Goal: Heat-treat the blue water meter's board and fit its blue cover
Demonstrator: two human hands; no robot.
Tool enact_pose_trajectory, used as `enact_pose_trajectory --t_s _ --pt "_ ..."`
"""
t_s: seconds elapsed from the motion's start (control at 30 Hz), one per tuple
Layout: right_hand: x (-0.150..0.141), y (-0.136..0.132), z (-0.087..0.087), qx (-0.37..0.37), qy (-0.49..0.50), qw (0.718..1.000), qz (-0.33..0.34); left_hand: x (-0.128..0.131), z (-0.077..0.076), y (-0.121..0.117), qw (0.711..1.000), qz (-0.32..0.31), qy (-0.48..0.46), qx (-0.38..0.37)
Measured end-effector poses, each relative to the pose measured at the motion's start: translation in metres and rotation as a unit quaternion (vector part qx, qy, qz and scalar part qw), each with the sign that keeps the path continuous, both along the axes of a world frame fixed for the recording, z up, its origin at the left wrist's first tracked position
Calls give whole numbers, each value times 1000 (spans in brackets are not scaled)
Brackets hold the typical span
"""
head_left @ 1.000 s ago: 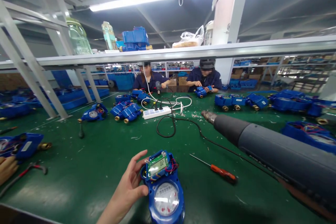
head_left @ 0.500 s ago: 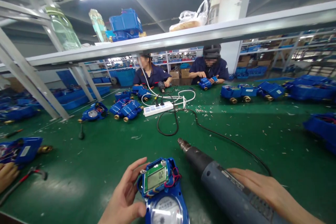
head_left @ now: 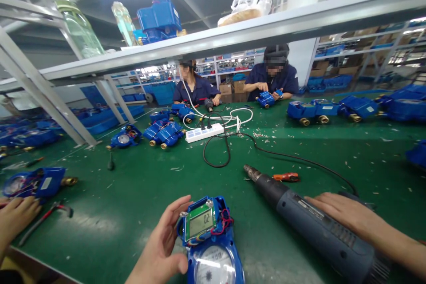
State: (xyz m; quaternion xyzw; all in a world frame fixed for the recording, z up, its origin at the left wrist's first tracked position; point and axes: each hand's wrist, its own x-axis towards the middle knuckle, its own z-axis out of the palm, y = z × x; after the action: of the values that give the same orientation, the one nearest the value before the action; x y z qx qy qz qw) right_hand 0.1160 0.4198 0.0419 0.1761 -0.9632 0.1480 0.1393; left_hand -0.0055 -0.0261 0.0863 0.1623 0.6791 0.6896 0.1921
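A blue water meter (head_left: 216, 262) with a clear round dial lies at the bottom middle. Its raised top carries a green circuit board with a small screen (head_left: 200, 224) and red wires at the side. My left hand (head_left: 166, 244) grips the meter's left side, thumb near the dial and fingers behind the display housing. To the right rests a dark grey heat gun (head_left: 309, 222), its metal nozzle pointing up and left. My right hand (head_left: 346, 215) is around the far side of the heat gun, fingers along its body; the handle is mostly hidden. Orange-handled pliers or cutters (head_left: 286, 177) lie beyond the gun.
A white power strip (head_left: 204, 133) with tangled cables lies mid-table. Blue meters (head_left: 164, 133) stand on both sides. At left, another person's hand (head_left: 20, 217) is near a meter and red-handled tool (head_left: 43, 219). Two people sit opposite. A shelf (head_left: 213, 37) crosses overhead.
The heat gun and my right hand have shifted right and slightly away, so the orange-handled tool now shows. My left hand stays on the water meter. The view has tilted a little.
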Motion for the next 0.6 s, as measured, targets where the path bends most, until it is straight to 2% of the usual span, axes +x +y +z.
enact_pose_trajectory --t_s 0.17,0.27,0.33,0.4,0.43,0.5,0.6 --pt "-1 10 23 152 -28 987 54 -4 9 8 999 -27 -7 -32" --pt "-5 11 43 160 -18 984 75 -5 13 14 997 -67 21 -45" --pt "-11 -2 60 126 49 989 59 -6 13 15 996 -69 40 -42" --pt "-19 -30 79 56 112 991 38 -7 10 14 997 -56 43 -34" --pt "-23 -50 88 13 86 996 26 -7 8 13 997 -49 42 -31" --pt "-34 -96 106 -97 48 992 67 -6 5 12 998 -37 40 -22" --pt "-51 -162 123 -205 -58 966 146 -5 2 11 999 -24 45 -9"
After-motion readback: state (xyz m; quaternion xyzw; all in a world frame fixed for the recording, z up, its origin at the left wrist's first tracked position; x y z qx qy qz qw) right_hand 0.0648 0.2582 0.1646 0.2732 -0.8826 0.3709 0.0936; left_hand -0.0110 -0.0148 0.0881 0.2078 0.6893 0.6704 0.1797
